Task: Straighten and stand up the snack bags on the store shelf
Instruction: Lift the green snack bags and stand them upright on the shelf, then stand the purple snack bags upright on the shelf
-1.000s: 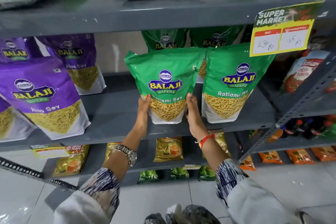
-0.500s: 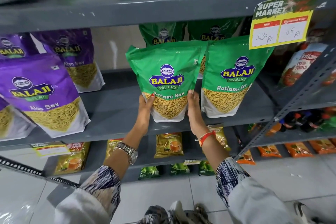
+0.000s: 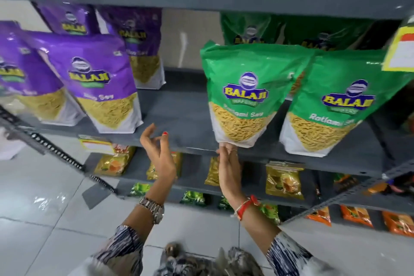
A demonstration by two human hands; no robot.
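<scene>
A green Balaji Ratlami Sev bag (image 3: 248,78) stands upright at the front of the grey middle shelf (image 3: 179,114). My right hand (image 3: 229,168) reaches up from below, its fingertips closed on the bag's bottom left corner. My left hand (image 3: 156,152) hovers to the left of the bag, off it, with its fingers spread and curled. A second green bag (image 3: 345,96) stands just to the right, touching the first. More green bags stand behind them. Purple Aloo Sev bags (image 3: 96,78) stand tilted at the left of the same shelf.
A yellow price tag (image 3: 401,51) hangs from the upper shelf at the right. Small gold packets (image 3: 284,181) and orange packets (image 3: 358,215) fill the lower shelves. A slotted metal upright (image 3: 56,154) slants across the left. White tiled floor lies below.
My left hand has let go of the green bag and moved left, now open. My right hand has slid down to the bag's bottom corner. The view has swung left.
</scene>
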